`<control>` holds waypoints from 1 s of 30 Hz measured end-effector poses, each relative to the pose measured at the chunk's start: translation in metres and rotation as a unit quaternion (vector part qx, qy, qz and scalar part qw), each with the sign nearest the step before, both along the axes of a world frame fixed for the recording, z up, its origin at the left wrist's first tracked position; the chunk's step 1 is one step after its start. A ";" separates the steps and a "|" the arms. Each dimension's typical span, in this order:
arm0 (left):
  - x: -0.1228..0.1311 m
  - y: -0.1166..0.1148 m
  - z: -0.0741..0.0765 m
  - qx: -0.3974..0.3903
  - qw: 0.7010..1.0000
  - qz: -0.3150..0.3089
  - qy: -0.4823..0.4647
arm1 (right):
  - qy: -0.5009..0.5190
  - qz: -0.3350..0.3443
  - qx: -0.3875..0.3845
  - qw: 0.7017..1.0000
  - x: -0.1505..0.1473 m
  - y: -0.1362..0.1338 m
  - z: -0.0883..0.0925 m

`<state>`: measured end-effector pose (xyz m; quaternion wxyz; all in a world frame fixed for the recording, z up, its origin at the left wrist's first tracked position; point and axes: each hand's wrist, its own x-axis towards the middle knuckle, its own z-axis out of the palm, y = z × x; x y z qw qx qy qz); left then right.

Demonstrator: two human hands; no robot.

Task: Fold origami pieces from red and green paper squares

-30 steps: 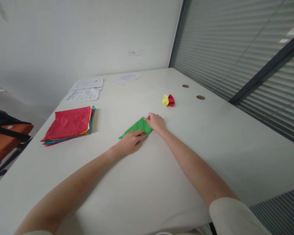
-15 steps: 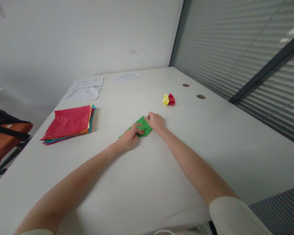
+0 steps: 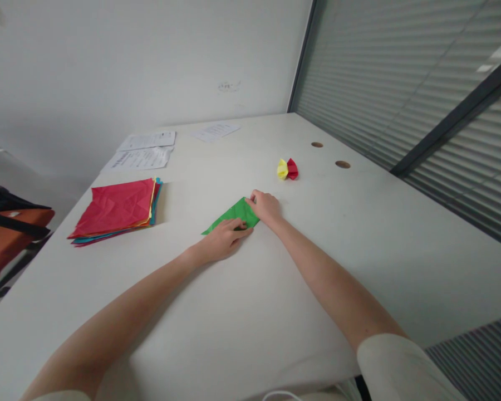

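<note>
A folded sheet of green paper lies flat on the white table between my hands. My left hand rests along its near edge, fingers stretched out over the lower right part of the paper. At the right end, my right hand has its fingers curled together, pinching the paper's upper right edge. That corner is partly hidden under the fingers. Beyond my right hand sits a small folded paper piece, yellow on its left half and red on its right.
A stack of coloured paper sheets, red on top, lies on the left of the table. Printed sheets lie behind it. Two round holes pierce the tabletop near the window blinds. An orange chair stands at the left.
My left hand has slid toward me and flattened, its fingers moving to the paper's near edge and uncovering more green. My right hand has hardly moved.
</note>
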<state>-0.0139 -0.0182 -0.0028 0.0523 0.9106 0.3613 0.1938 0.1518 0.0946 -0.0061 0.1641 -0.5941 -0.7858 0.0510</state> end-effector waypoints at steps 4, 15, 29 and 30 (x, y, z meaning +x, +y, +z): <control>-0.001 -0.001 0.000 -0.004 1.000 0.006 0.002 | 0.006 0.012 -0.001 1.000 0.000 0.002 -0.002; 0.001 0.002 -0.003 0.010 1.000 -0.014 -0.008 | 0.021 0.009 -0.012 1.000 0.000 0.003 0.001; 0.003 -0.002 0.000 -0.024 0.999 0.036 -0.033 | 0.020 -0.005 -0.032 0.999 -0.001 0.001 0.004; 0.003 -0.002 0.000 -0.025 0.999 0.032 -0.034 | 0.019 -0.005 -0.032 0.999 -0.001 0.001 0.004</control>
